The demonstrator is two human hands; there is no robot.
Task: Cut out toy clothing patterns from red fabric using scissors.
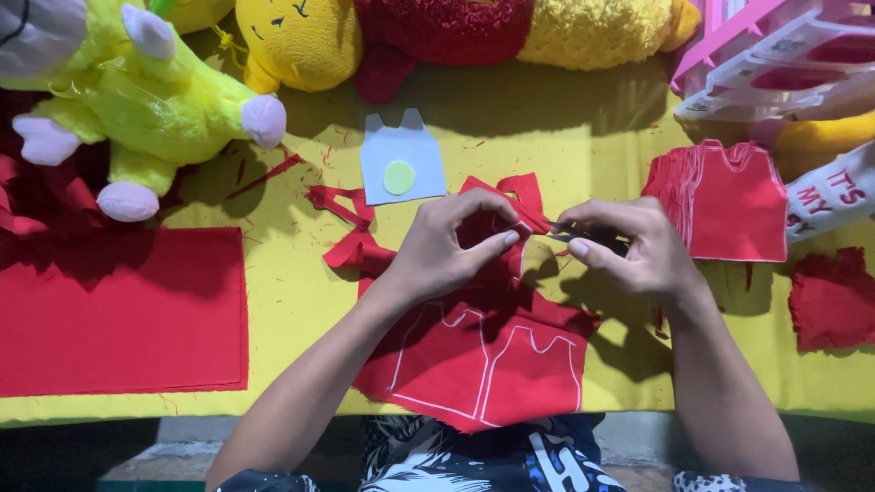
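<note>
Left hand pinches the red felt sheet at its far edge, lifted off the yellow bench. Right hand, grip closed on dark scissors, sits just right; blades point left into the felt beside the left fingertips.

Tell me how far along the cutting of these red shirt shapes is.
Done: a stack of cut red shirt pieces lies to the right. In hand: the left hand grips the marked red fabric while the right hand works scissors through it. Left: two chalked outlines uncut, plus the red sheets.
</note>
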